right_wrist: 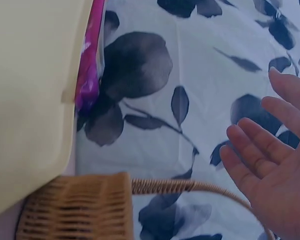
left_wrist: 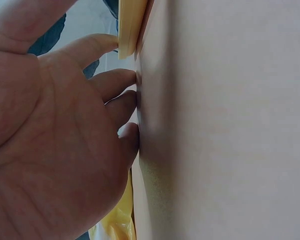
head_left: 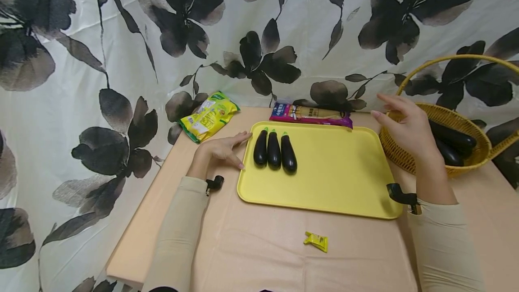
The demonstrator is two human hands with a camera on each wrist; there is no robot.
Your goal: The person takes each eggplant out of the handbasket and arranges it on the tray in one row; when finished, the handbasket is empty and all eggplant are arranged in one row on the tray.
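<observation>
On the left part of a yellow tray, several dark eggplants lie side by side: a left one, a middle one and a right one. My left hand is at the tray's left edge, fingers extended and fingertips right at the rim; in the left wrist view the hand reaches toward the tray's edge. My right hand is raised over the near side of a wicker basket, fingers loosely extended with nothing in them. Dark eggplants lie inside the basket.
A yellow-green snack bag lies behind the tray's left corner. Along its back edge is a purple packet. A small yellow wrapped piece lies in front of the tray. The basket's tall handle arches up; a floral curtain hangs behind.
</observation>
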